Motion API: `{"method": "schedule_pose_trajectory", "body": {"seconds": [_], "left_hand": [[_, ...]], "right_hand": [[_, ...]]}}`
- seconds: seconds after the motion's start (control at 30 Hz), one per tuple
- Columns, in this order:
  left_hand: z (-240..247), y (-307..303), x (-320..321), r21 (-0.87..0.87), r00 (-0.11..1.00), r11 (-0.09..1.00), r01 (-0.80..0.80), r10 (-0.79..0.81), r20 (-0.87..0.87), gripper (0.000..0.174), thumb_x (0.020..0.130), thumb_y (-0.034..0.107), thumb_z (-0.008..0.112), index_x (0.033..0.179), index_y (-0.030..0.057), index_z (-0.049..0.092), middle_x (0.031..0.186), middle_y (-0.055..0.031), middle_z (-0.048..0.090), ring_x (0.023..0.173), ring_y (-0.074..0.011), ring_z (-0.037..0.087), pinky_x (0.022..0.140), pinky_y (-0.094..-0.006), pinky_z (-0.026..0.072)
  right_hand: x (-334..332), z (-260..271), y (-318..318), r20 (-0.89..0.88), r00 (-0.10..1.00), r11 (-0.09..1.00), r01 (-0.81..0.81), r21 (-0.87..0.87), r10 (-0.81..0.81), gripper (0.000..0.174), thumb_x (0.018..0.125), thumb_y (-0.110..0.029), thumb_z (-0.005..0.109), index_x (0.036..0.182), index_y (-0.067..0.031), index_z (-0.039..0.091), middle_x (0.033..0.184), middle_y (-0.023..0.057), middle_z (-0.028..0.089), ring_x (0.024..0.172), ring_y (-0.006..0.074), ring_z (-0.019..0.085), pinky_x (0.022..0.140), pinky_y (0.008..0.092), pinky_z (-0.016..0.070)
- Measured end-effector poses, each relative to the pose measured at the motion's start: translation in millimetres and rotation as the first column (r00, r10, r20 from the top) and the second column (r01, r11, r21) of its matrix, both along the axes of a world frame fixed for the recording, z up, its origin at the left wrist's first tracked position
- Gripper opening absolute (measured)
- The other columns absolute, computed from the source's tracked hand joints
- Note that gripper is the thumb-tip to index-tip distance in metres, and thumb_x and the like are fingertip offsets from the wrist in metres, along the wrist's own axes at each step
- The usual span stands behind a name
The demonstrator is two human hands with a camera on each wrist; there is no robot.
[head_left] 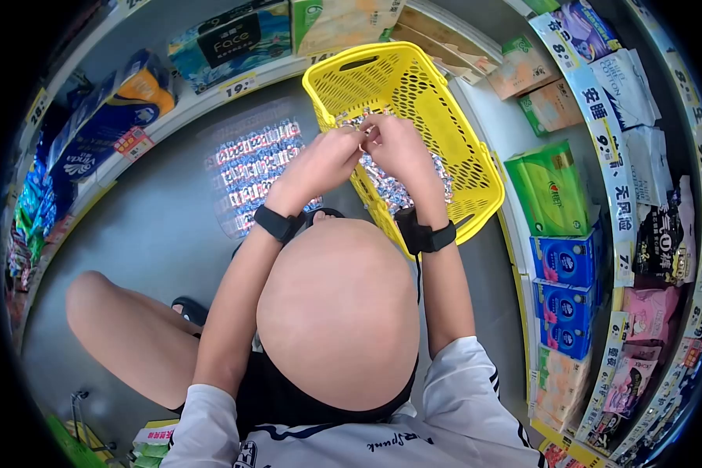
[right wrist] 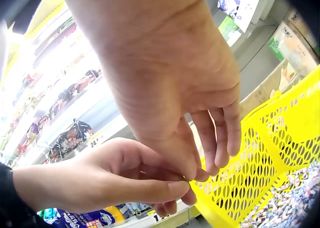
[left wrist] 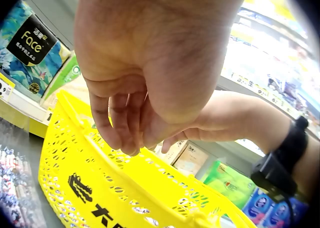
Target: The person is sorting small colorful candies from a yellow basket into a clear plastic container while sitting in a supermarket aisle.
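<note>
Above the near rim of a yellow plastic basket, both hands meet with fingertips together. The left hand has its thumb and bent fingers pinched together, the thumb tip showing in the right wrist view. From the other side the right hand brings its thumb and index finger to the same spot, its other fingers hanging bent in the right wrist view. A tiny thing sits between the fingertips, mostly hidden; I cannot tell what it is. Many small wrapped candies lie in the basket below.
On the floor left of the basket lies a clear plastic pack with rows of similar small wrapped pieces. Shelves with tissue packs curve round on the right, and more packs stand behind. The person's bent knee is close below the hands.
</note>
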State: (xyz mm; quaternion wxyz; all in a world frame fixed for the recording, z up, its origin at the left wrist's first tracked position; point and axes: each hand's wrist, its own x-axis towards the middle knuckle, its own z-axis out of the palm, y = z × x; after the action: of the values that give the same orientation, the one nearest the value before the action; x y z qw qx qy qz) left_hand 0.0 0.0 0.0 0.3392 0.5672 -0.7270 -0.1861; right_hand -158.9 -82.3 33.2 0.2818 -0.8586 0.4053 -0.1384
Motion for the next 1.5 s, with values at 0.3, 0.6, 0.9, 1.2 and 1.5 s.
{"method": "schedule_pose_trajectory", "body": {"seconds": [0.3, 0.6, 0.9, 1.2, 1.5], "left_hand": [[5.7, -77.8, -69.1, 0.032, 0.937, 0.972, 0.234, -0.235, 0.260, 0.016, 0.088, -0.001, 0.059, 0.101, -0.0031, 0.068, 0.097, -0.0220, 0.073, 0.094, -0.0404, 0.071, 0.082, -0.0515, 0.0567], [-28.6, -127.4, -106.0, 0.234, 0.835, 0.936, 0.262, -0.341, 0.431, 0.028, 0.086, -0.001, 0.062, 0.107, 0.0085, 0.076, 0.096, -0.0183, 0.075, 0.096, -0.0378, 0.075, 0.080, -0.0488, 0.0616], [-61.6, -161.2, -131.0, 0.457, 0.753, 0.868, 0.196, -0.431, 0.497, 0.022, 0.087, 0.001, 0.069, 0.108, 0.0045, 0.076, 0.106, -0.0198, 0.076, 0.101, -0.0369, 0.076, 0.083, -0.0457, 0.0630], [-99.8, -175.7, -129.4, 0.491, 0.719, 0.843, 0.222, -0.482, 0.501, 0.018, 0.092, 0.007, 0.065, 0.104, 0.0086, 0.079, 0.110, -0.0186, 0.077, 0.102, -0.0360, 0.076, 0.084, -0.0489, 0.0616], [-135.6, -184.6, -138.3, 0.563, 0.702, 0.812, 0.152, -0.490, 0.517, 0.023, 0.096, 0.012, 0.065, 0.116, 0.0155, 0.077, 0.116, -0.0121, 0.077, 0.106, -0.0338, 0.075, 0.086, -0.0474, 0.0619]], "right_hand": [[-64.2, -8.2, -50.0, -0.270, 0.927, 0.965, 0.262, -0.032, -0.260, 0.028, 0.084, -0.012, 0.073, 0.111, -0.0094, 0.080, 0.106, 0.0256, 0.076, 0.105, 0.0414, 0.073, 0.093, 0.0498, 0.0582], [-109.0, -68.5, -86.4, -0.425, 0.866, 0.947, 0.317, 0.057, -0.264, 0.031, 0.081, -0.018, 0.083, 0.110, -0.0056, 0.080, 0.105, 0.0238, 0.077, 0.102, 0.0390, 0.074, 0.092, 0.0465, 0.0578], [-128.4, -124.3, -99.7, -0.557, 0.800, 0.885, 0.405, 0.230, -0.222, 0.036, 0.084, -0.005, 0.071, 0.119, -0.0081, 0.078, 0.120, 0.0185, 0.076, 0.115, 0.0340, 0.072, 0.100, 0.0417, 0.0558], [-117.8, -134.2, -90.2, -0.573, 0.806, 0.903, 0.346, 0.254, -0.148, 0.027, 0.089, -0.008, 0.067, 0.114, -0.0064, 0.078, 0.120, 0.0198, 0.075, 0.113, 0.0368, 0.072, 0.093, 0.0471, 0.0586], [-117.4, -142.6, -96.1, -0.594, 0.794, 0.923, 0.315, 0.220, -0.129, 0.026, 0.088, -0.004, 0.064, 0.110, -0.0018, 0.078, 0.122, 0.0222, 0.074, 0.114, 0.0381, 0.072, 0.095, 0.0479, 0.0585]]}}
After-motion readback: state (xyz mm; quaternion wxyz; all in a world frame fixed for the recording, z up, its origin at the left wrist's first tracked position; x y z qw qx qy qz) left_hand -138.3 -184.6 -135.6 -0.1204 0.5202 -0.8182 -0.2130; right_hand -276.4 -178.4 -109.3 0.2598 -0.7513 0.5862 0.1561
